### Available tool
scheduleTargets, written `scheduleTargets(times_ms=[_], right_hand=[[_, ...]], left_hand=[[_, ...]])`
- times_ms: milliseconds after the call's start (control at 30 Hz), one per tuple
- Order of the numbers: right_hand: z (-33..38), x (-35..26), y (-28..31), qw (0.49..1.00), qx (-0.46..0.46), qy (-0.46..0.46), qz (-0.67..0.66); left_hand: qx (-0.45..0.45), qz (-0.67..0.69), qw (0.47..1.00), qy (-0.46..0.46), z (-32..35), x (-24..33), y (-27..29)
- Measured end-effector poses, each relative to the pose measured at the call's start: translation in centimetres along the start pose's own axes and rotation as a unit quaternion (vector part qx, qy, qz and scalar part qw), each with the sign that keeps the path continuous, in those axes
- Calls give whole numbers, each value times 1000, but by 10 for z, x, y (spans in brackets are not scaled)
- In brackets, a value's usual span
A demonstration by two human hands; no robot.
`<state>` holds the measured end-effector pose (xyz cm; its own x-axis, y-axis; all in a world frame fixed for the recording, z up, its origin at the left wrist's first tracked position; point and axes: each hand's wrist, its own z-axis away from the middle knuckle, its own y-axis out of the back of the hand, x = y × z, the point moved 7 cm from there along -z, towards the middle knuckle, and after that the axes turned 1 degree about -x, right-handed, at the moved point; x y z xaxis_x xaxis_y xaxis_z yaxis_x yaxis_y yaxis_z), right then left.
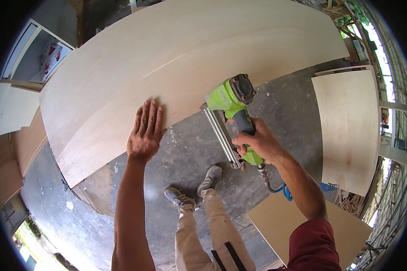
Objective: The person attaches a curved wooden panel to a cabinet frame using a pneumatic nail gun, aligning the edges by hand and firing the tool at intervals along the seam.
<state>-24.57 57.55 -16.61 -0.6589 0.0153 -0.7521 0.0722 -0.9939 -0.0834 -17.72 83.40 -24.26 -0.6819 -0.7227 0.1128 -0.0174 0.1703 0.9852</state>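
A large pale plywood sheet spans the view in front of me. My left hand lies flat on it near its close edge, fingers stretched out and pointing away. In my right hand is a green pneumatic nail gun, gripped round its dark handle. The gun's nose rests at or just over the sheet's near edge; whether it touches, I cannot tell. Its silver magazine slants down toward me. A blue coiled air hose runs from the fitting at the handle's base, passing partly behind my right forearm.
Another plywood panel stands at the right, and a further board lies low by my right arm. A white cabinet is at the far left. Wood scraps lie by the right panel. My feet are on the stained concrete floor.
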Motion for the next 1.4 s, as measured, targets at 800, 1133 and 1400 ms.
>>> scheduleTargets(times_ms=[800,1133,1400], right_hand=[[-2,1,0,1000,15,6,27],[1,-6,1,999,28,16,34],[1,-2,-22,1000,-1,-6,-15]], left_hand=[[-15,-7,1000,0,3,-2,-6],[-9,6,1000,0,3,-3,-6],[8,20,1000,-3,4,-3,-3]])
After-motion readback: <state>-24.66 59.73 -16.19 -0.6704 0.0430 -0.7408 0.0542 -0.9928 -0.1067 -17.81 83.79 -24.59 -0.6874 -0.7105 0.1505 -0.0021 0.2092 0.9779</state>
